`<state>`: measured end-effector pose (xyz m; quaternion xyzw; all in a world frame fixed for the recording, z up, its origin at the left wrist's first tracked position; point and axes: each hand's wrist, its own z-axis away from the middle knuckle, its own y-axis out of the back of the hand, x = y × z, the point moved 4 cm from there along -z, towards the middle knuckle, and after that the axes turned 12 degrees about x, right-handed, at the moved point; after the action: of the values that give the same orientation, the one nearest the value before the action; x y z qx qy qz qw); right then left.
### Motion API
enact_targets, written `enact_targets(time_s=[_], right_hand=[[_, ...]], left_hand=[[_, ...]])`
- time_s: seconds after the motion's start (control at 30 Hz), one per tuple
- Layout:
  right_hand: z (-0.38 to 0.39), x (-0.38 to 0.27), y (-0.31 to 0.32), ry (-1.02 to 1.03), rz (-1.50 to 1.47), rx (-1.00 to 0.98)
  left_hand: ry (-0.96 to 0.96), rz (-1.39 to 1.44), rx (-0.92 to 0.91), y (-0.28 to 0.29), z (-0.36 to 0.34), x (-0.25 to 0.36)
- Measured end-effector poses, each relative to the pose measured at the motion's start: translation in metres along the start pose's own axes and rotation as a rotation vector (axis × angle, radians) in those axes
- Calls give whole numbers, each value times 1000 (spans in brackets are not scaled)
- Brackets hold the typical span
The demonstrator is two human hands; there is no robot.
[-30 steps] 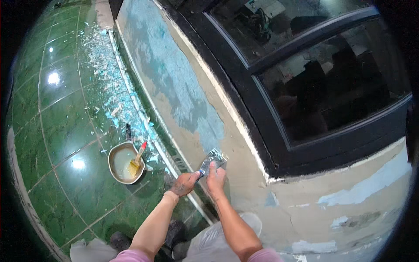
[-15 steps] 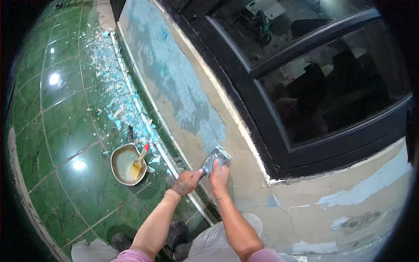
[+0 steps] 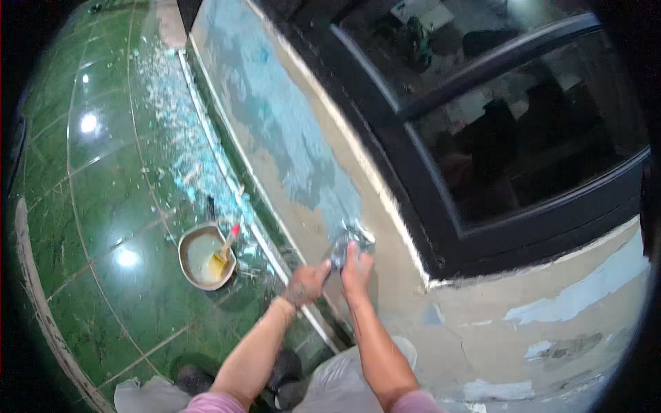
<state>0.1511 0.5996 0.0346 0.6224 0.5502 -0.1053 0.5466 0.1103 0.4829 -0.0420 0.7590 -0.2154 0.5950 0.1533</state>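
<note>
A scraper (image 3: 340, 248) with a broad metal blade presses against the wall (image 3: 313, 237), right at the lower end of its blue paint patch (image 3: 299, 131). Light shavings gather along the blade's front edge. My left hand (image 3: 308, 283) is closed on the handle end, thumb pointing up the tool. Closer to the blade, my right hand (image 3: 356, 272) grips it too, with the thumb laid along the blade. Bare tan plaster surrounds the blue patch. Motion blurs the blade and fingers slightly.
Blue and white paint flakes (image 3: 196, 162) litter the green tiled floor (image 3: 103, 220) along a white-edged ledge (image 3: 265, 258). Left of my hands stands a pan (image 3: 184, 258) of cloudy liquid, with a brush (image 3: 227, 250) resting in it. A black-framed window (image 3: 413, 199) borders the wall.
Both hands and the scraper have moved slightly right, the blade staying on the wall. The whole view has also shifted a little to the right.
</note>
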Motion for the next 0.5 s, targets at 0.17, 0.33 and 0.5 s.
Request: enact_targets(time_s=[0.17, 0.33, 0.5], right_hand=[[-6, -14, -19, 34, -9, 1], [40, -20, 7, -4, -74, 14], [1, -27, -10, -22, 144, -46]], left_hand=[[329, 8, 83, -19, 33, -28], [137, -206, -160, 1, 19, 3], [51, -74, -64, 26, -3, 32]])
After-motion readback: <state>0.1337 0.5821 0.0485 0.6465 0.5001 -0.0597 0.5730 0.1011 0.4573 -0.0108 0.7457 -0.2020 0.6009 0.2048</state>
